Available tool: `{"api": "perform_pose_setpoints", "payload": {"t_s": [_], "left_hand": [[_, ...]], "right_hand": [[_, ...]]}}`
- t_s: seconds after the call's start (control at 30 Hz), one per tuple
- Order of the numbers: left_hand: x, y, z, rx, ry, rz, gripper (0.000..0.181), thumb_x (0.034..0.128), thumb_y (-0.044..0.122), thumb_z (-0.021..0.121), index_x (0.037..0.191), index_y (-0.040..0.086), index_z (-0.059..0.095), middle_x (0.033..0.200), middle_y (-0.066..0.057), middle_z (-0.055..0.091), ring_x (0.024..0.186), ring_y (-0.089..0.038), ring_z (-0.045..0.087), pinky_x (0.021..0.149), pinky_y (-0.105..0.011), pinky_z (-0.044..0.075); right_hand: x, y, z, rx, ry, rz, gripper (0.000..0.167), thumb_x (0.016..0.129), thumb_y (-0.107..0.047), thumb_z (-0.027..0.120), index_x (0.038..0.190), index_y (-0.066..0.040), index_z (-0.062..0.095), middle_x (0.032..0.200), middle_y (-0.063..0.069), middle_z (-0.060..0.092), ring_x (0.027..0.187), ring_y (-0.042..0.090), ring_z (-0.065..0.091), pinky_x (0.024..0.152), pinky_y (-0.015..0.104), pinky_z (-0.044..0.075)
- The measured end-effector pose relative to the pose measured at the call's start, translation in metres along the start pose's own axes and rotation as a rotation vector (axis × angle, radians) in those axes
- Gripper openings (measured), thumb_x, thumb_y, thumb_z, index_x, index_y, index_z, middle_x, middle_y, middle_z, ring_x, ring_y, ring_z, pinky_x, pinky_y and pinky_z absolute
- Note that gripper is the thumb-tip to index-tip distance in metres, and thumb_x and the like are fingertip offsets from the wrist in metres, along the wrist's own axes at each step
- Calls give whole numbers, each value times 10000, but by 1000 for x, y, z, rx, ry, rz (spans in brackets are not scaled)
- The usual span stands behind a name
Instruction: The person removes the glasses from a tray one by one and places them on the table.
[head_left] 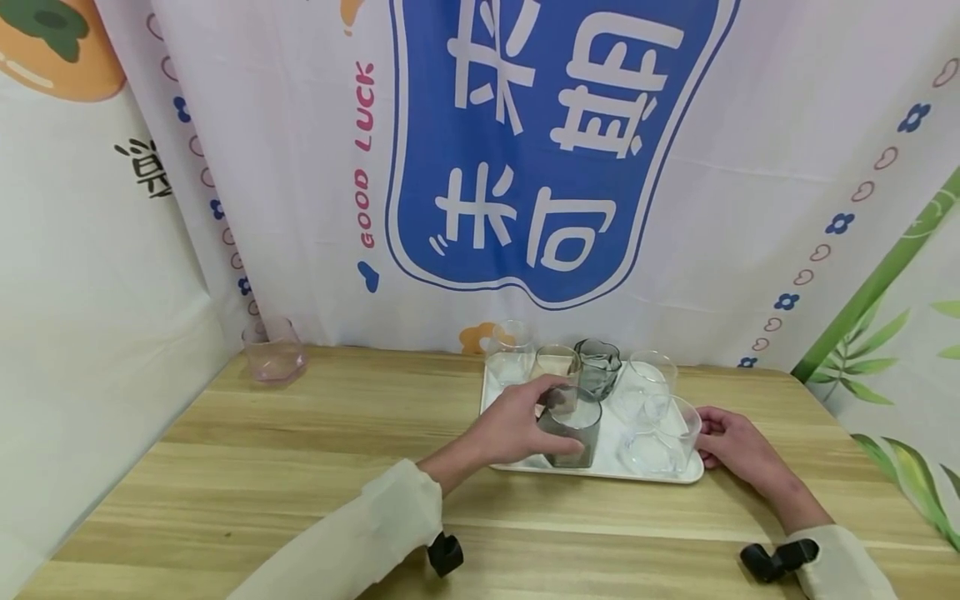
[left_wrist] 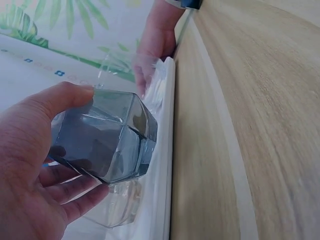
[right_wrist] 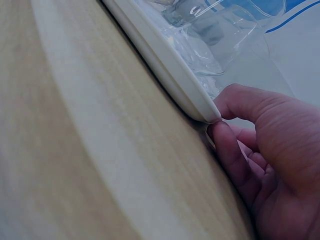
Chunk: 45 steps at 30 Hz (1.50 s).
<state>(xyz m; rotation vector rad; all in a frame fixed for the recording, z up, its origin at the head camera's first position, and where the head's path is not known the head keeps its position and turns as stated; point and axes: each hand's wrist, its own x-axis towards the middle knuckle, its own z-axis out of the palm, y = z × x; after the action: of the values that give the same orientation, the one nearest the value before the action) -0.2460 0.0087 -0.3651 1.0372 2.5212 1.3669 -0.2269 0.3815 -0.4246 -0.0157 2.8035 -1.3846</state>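
Left hand (head_left: 517,422) grips grey glass (left_wrist: 117,145), mouth up, axis seemingly upright; right wrist view alone shows right hand (right_wrist: 285,160) pinching tray (right_wrist: 165,65) between them

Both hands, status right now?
Left hand: closed, holding a gray glass.
Right hand: closed, pinching the white tray at its corner.

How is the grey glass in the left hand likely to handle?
The grey glass looks stiff and probably breakable, with see-through, hard-edged walls. Its smooth sides may slip in the left hand. The flat facets suggest it would resist rolling.
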Motion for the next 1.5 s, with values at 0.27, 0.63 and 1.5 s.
{"api": "perform_pose_setpoints", "payload": {"t_s": [0.27, 0.63, 1.5], "left_hand": [[-12, -2, -21, -15, 36, -58, 824, 767, 432, 914, 1441, 145, 538, 1253, -22, 652, 1160, -244, 606, 937, -362, 524], [-28, -12, -47, 60, 89, -142, 837, 763, 439, 910, 1452, 168, 519, 1261, -18, 632, 1123, -175, 583, 937, -376, 524], [-52, -59, -110, 195, 260, -250, 857, 776, 486, 894, 1443, 123, 498, 1286, -99, 612, 1136, -279, 578, 940, -472, 529]], "right_hand": [[1, 0, 1, -20, 6, 1, 480, 969, -65, 661, 1358, 161, 495, 993, 136, 624, 786, 201, 627, 629, 299, 578], [-1, -2, 1, 6, -3, 9, 467, 961, -45, 652, 1351, 162, 496, 965, 127, 631, 768, 198, 628, 630, 299, 580], [-1, 1, -1, -2, -5, -6, 439, 1015, -93, 633, 1341, 164, 492, 981, 122, 665, 770, 187, 631, 633, 299, 579]]}}
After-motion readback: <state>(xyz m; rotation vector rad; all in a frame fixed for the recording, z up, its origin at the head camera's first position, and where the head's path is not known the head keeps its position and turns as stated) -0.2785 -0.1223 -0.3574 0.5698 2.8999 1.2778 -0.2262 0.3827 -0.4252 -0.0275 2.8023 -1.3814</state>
